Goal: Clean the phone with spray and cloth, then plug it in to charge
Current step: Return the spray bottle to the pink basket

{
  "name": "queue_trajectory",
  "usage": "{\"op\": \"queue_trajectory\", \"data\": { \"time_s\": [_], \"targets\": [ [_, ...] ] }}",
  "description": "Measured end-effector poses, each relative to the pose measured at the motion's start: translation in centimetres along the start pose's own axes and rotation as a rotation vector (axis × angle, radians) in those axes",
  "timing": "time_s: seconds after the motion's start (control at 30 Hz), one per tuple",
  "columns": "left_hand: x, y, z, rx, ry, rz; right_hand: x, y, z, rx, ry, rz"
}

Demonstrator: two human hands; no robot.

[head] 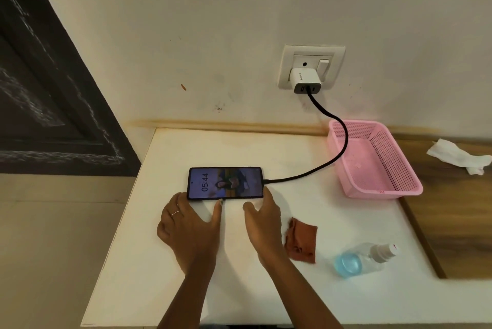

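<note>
— What sits closest to you?

— My own two forearms, coming in over the near edge of the white surface (186, 153). My left hand (190, 225) lies flat, fingers (217, 211) released and spread, the thumb tip touching the near long edge of the phone (225, 183). My right hand (262, 218) is beside it, also released and holding nothing, its fingertips at the phone's near right corner.

— And the phone itself?

— It lies face up in the middle of the surface, screen lit and reading 05:44. A black cable (335, 153) is plugged into its right end and loops up over the near left corner of the pink basket (378, 185) to a white charger (305, 80) seated in the wall socket (311, 68).

— The cleaning things?

— The rust-brown cloth (302, 242) lies crumpled just right of my right wrist. The spray bottle (364, 258) lies on its side toward the surface's right edge, near the cloth, with blue liquid in its base.

— Anything else?

— A crumpled white tissue (459, 157) on the wooden top beyond the basket.
</note>
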State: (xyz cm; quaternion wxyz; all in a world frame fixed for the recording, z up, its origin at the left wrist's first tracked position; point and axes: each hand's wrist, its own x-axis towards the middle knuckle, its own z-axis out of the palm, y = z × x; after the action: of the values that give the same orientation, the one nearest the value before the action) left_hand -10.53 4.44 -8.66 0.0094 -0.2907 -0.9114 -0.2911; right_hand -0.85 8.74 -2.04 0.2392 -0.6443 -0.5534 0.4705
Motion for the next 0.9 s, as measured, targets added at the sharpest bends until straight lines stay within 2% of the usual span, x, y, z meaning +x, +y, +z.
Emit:
{"op": "queue_trajectory", "data": {
  "time_s": [0.2, 0.37, 0.57, 0.9],
  "targets": [
    [0.2, 0.2, -0.3, -0.005, -0.093, 0.046, 0.6, -0.2, -0.2, -0.068, -0.01, -0.012],
    [0.2, 0.4, -0.5, 0.117, -0.141, 0.128, 2.0, -0.4, -0.6, -0.124, -0.032, -0.019],
    [0.3, 0.3, -0.4, 0.199, -0.16, 0.139, 3.0, -0.4, -0.2, -0.23, -0.021, 0.008],
    [0.4, 0.4, -0.3, 0.08, -0.162, 0.086, 2.5, 0.4, -1.3, -0.326, -0.078, -0.13]
  ]
}}
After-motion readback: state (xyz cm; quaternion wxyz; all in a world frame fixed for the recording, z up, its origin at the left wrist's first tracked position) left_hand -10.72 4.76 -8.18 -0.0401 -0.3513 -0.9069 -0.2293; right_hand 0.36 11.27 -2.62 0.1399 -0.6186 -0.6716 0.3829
